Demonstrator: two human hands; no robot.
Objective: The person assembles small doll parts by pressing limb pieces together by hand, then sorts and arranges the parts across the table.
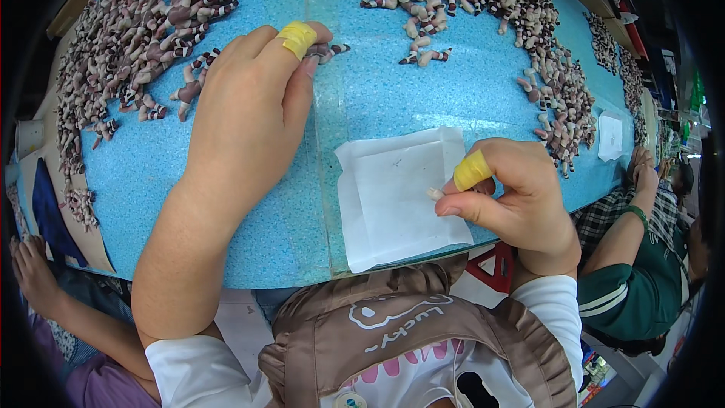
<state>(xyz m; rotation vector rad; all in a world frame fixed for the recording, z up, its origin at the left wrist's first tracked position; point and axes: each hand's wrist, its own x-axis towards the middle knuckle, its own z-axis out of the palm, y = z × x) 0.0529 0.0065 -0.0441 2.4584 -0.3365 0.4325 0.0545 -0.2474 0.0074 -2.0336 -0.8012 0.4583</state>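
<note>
Pinching a tiny pale piece (435,193) between thumb and forefinger, the right hand (513,200) rests over 1 white square sheet (396,196) at the near edge of the blue table (362,98). The left hand (253,106) reaches forward, fingers closed on 1 small figure (331,51), brown-and-white striped with pale limbs. Each hand wears 1 yellow finger cot. 2 big heaps of such figures (136,38) lie beyond, too many to count.

Flat square white packet (396,193) lying on the blue bench (362,91) at its near edge, smaller white packet (609,137) far right
</note>
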